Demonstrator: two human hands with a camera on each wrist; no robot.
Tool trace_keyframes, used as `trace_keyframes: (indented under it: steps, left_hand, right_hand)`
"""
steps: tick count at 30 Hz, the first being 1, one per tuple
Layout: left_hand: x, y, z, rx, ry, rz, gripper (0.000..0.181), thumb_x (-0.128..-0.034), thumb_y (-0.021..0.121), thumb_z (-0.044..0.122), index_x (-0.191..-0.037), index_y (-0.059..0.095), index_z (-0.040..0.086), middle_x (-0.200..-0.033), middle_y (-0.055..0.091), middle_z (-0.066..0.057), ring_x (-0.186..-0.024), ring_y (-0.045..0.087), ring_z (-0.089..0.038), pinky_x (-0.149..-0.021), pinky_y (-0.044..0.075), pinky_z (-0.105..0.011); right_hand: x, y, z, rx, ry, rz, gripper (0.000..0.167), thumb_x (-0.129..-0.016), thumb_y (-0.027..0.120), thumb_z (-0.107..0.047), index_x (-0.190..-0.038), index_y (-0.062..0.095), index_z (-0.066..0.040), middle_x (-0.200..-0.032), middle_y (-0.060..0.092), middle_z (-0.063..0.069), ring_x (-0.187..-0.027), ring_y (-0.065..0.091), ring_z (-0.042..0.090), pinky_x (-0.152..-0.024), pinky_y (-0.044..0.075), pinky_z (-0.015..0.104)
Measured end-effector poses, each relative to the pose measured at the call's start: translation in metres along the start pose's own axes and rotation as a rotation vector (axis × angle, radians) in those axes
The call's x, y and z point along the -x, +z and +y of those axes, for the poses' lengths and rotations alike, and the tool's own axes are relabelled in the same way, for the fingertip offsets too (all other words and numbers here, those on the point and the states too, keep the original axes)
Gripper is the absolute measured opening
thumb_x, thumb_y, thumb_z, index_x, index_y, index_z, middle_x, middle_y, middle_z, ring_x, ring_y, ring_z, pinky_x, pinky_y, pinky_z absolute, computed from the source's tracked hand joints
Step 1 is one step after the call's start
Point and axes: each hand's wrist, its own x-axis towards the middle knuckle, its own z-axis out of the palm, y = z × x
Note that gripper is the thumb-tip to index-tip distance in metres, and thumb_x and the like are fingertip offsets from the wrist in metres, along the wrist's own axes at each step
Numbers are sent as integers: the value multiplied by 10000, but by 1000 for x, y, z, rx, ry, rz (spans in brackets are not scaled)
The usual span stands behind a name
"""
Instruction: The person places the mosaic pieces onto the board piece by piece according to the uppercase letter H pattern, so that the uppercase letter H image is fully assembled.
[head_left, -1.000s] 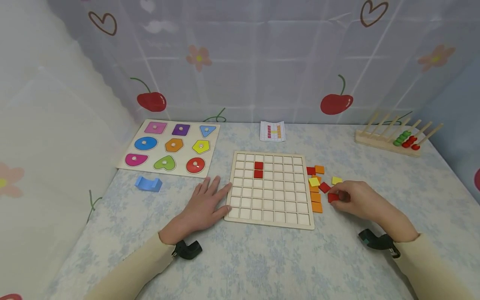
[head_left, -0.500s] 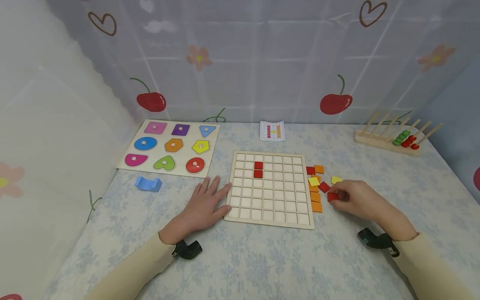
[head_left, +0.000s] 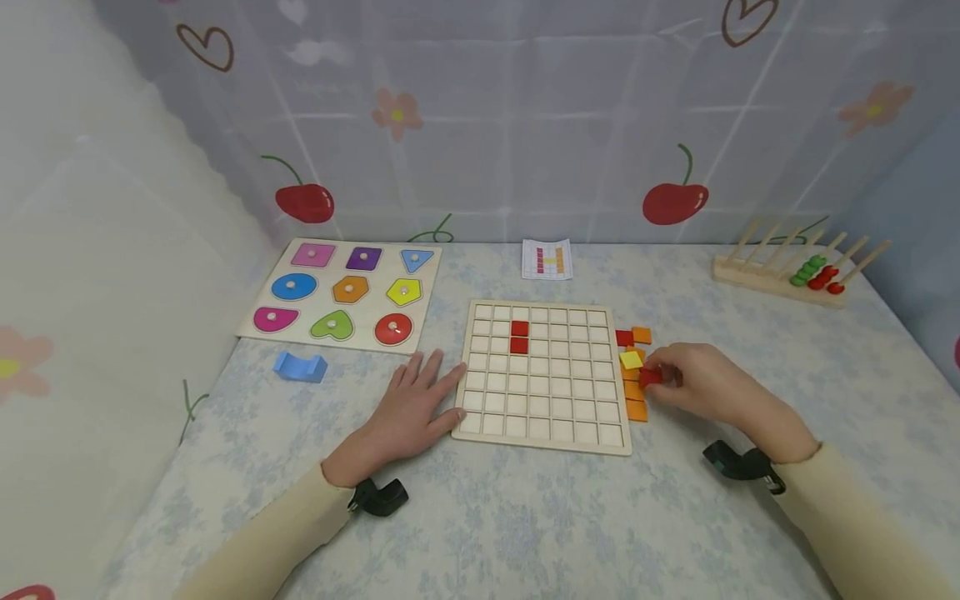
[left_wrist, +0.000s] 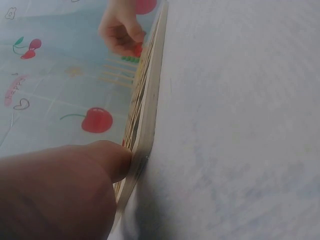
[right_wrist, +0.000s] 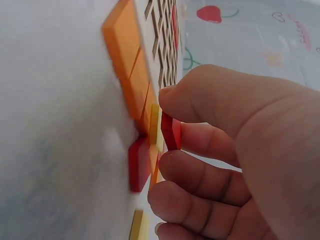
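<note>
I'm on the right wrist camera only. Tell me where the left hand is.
Observer: The left hand is at the left side of the grid board, its thumb touching the edge.
Operator: Now report what lies just beyond the board's far edge.
Observer: A small printed card; its pattern has a reddish column on the left, an orange one on the right and yellow between.
Operator: Name what stands at the far right.
Observer: A wooden peg rack with green beads and red beads.
</note>
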Motion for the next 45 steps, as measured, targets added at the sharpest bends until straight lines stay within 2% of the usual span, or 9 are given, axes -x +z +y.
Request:
trace_keyframes:
  steps: [6, 13, 22, 26, 35, 45]
  left_hand:
    - [-1, 0, 1, 6, -3, -7, 654, -1017, 563, 407, -1591, 378, 154, -1678, 218, -252, -1559, 117, -517, -1220, 154, -688]
    - [-1, 1, 1, 6, -6, -13, 657, -1017, 561, 408, -1595, 371, 160, -1681, 215, -247, -1563, 112, -510, -1226, 148, -681]
    - [-1, 0, 1, 10, -11, -20, 659, -1023, 553, 419, -1599, 361, 164, -1685, 199, -245, -1567, 96, -505, -1232, 138, -676]
    - [-2, 0, 0, 9, -14, -27, 665, -1023, 547, 430, -1604, 351, 172, -1690, 187, -239, -1571, 86, -499, -1235, 132, -674]
    - [-2, -1, 0, 6, -15, -24, 665, -1022, 546, 432, -1603, 353, 172, -1689, 190, -239, -1570, 86, -501, -1235, 135, -674]
    - [-1, -1, 0, 6, -17, -25, 661, -1018, 554, 423, -1598, 364, 171, -1687, 206, -237, -1567, 103, -505, -1232, 146, -675]
  right_hand:
    - [-24, 3, -17, -27, -55, -2, 145, -856, 788, -109, -985, 737, -66, -666, 536, -64, -613, 448, 71, -568, 398, 229]
    - [-57, 18, -41, -22, -99, -19, 177, -857, 796, -155, -1000, 742, -66, -729, 597, -36, -669, 483, 94, -613, 422, 249]
    - [-89, 31, -67, -23, -176, -34, 214, -870, 794, -192, -1027, 748, -53, -692, 555, -34, -648, 469, 110, -642, 412, 268]
    - [-98, 35, -76, -24, -196, -43, 207, -880, 775, -184, -1029, 746, -43, -659, 520, -28, -639, 457, 114, -656, 404, 277]
    - [-107, 43, -91, -47, -173, -75, 205, -893, 747, -172, -1046, 748, -35, -712, 586, -14, -683, 497, 131, -706, 450, 301]
    - [-113, 50, -98, -73, -188, -102, 186, -894, 734, -155, -1037, 752, -38, -711, 570, -14, -658, 467, 125, -661, 394, 273]
